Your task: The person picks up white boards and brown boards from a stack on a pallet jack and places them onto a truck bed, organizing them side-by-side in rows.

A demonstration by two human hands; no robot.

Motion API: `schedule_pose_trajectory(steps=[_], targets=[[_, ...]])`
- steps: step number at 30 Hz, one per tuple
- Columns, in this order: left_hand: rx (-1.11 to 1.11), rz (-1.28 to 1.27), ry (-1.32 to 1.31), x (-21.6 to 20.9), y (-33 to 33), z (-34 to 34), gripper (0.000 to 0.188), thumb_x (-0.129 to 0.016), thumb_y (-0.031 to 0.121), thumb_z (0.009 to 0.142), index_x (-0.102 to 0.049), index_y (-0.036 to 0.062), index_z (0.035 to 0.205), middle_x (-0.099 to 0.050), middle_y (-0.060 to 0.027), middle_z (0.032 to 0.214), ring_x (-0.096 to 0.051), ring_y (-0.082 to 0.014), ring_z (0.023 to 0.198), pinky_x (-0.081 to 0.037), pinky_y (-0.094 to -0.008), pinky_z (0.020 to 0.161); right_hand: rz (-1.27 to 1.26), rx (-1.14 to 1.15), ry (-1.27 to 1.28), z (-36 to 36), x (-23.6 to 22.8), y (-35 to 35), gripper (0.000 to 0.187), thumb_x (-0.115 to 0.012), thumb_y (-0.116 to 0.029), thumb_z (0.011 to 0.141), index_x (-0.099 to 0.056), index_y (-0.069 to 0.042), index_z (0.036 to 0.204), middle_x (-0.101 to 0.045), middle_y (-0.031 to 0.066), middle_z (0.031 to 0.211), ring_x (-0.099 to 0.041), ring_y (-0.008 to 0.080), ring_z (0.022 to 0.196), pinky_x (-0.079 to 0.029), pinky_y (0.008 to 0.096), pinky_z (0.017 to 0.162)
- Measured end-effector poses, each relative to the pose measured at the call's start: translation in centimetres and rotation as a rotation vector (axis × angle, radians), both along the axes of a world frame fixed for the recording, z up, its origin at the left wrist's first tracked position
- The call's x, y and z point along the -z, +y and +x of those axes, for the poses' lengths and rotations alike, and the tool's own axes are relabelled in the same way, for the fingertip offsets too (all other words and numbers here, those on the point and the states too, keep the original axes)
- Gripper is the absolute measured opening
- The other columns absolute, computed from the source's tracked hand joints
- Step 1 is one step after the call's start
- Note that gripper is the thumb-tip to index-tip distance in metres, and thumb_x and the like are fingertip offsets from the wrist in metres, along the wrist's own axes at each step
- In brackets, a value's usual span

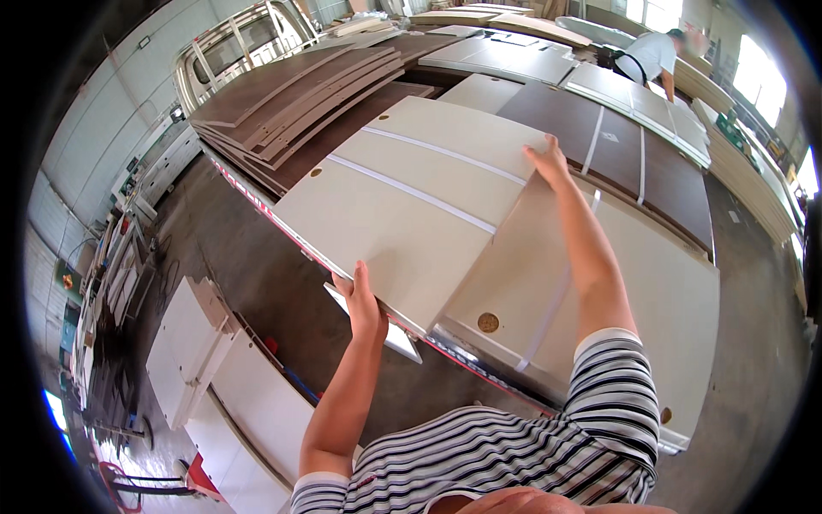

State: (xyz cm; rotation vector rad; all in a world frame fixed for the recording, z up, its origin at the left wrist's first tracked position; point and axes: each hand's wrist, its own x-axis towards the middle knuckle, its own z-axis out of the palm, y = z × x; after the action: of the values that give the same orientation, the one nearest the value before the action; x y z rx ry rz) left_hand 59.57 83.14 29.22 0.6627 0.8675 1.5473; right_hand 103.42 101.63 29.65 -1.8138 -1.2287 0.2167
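Note:
A large cream board point(411, 180) with two white straps across it lies partly over another cream board point(634, 257) on the truck bed. My left hand point(361, 301) grips its near left edge, thumb on top and fingers mostly hidden underneath. At the far right corner, my right hand point(550, 161) is closed around the edge, its thumb side on top. The lower board has a strap and a round brown-speckled hole point(488, 322). Beyond my right hand lie dark brown boards point(659, 163) with white straps.
Brown panels point(300, 94) are piled toward the truck cab point(244, 47). White boards point(248, 385) stand on a floor-level stack at lower left, near a red-handled cart point(201, 480). Another person point(651, 56) bends over boards at the far right. More long boards point(753, 180) line the right side.

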Motion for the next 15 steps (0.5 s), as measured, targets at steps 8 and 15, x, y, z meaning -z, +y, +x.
schedule_pose_trajectory(steps=[8, 15], targets=[[-0.270, 0.413, 1.448, 9.4, 2.1, -3.7, 0.058, -0.052, 0.003, 0.090, -0.028, -0.0020, 0.142, -0.041, -0.0316, 0.134, -0.030, -0.0538, 0.130, -0.028, -0.0512, 0.109, 0.172, -0.106, 0.542, 5.3, -1.4, 2.5, 0.051, -0.077, -0.015, 0.078, -0.053, -0.011, 0.122, -0.061, 0.0092, 0.100, -0.058, 0.0163, 0.085, -0.049, 0.0315, 0.066], [-0.110, 0.063, 0.438, 1.8, 3.5, 2.4, 0.088, -0.048, 0.035, 0.099, 0.010, -0.0145, 0.143, 0.005, -0.0308, 0.155, 0.005, -0.0357, 0.146, -0.002, -0.0363, 0.118, -0.157, 0.077, -0.481, 7.1, 1.9, 5.7, 0.074, -0.055, -0.053, 0.089, -0.032, -0.013, 0.148, -0.031, 0.0206, 0.151, -0.024, 0.0355, 0.142, -0.020, 0.0485, 0.114]])
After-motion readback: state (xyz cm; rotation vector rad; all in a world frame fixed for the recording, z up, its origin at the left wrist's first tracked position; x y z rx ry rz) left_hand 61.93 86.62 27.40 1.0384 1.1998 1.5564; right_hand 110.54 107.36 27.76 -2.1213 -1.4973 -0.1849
